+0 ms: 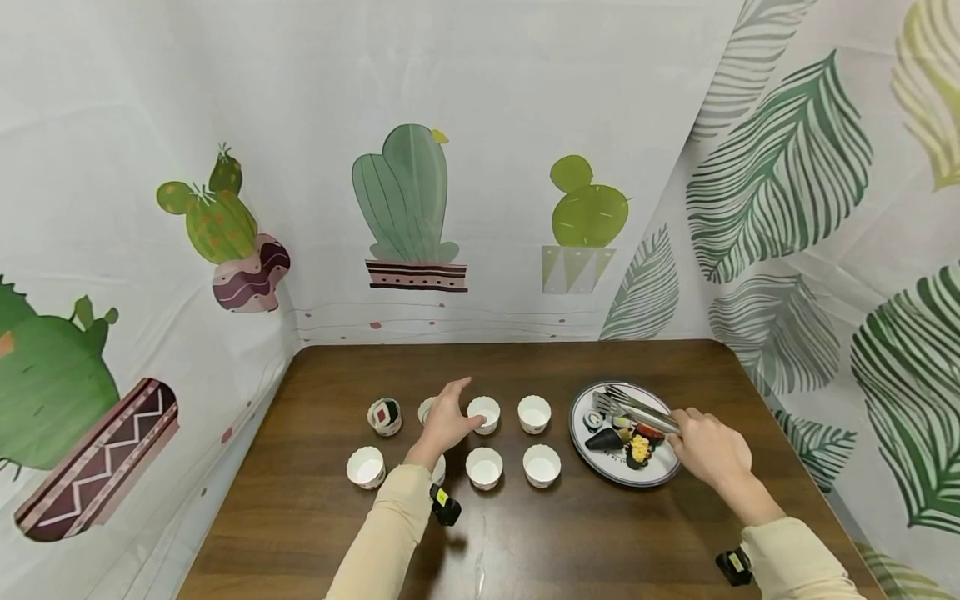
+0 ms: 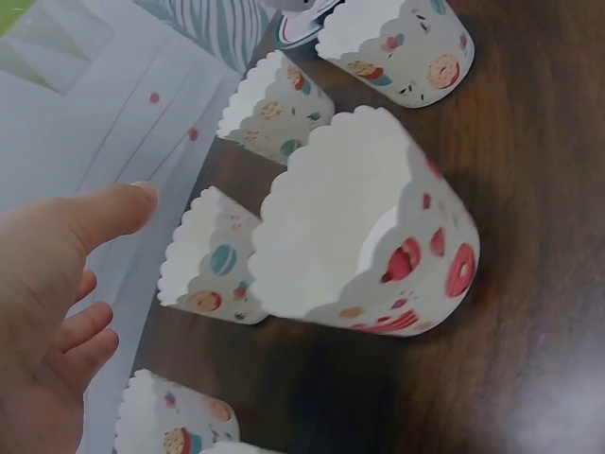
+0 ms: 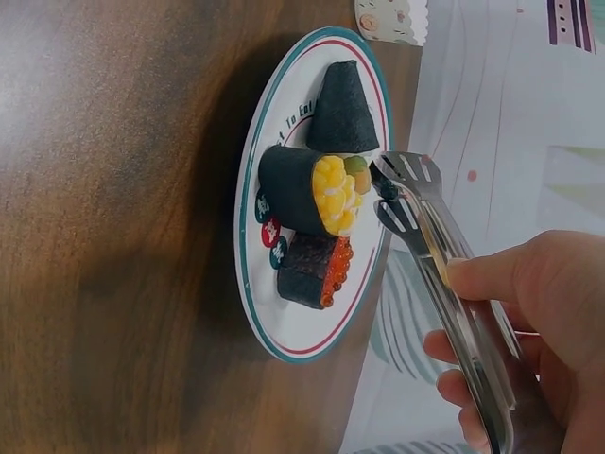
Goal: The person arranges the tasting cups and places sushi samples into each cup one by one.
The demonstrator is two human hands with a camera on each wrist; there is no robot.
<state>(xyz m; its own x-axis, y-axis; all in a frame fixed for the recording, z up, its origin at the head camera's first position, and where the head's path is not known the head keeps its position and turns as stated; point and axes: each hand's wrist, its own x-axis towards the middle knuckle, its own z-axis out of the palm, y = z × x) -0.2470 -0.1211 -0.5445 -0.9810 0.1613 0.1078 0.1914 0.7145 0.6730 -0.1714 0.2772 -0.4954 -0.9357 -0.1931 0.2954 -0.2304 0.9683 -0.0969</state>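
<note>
My right hand (image 1: 708, 446) grips metal tongs (image 1: 637, 410) with fork-like tips over a round plate (image 3: 288, 331). On the plate lie a black cone-shaped hand roll (image 3: 342, 109), a corn-topped sushi (image 3: 336, 194), an orange roe sushi (image 3: 312, 270) and a small round roll (image 1: 592, 421). The tong tips are close to the far-side pieces; whether they pinch one I cannot tell. My left hand (image 1: 446, 425), thumb spread and nothing held, hovers over two rows of white scalloped paper cups (image 1: 483, 468), partly covering two of them. The back-left cup (image 1: 385, 416) contains a sushi piece (image 1: 386, 412).
The cups stand on a brown wooden table (image 1: 300, 533), left of the plate. Behind the table hangs a white cloth (image 1: 510, 100) printed with cacti and leaves. Black wrist devices (image 1: 446, 505) sit at both cuffs.
</note>
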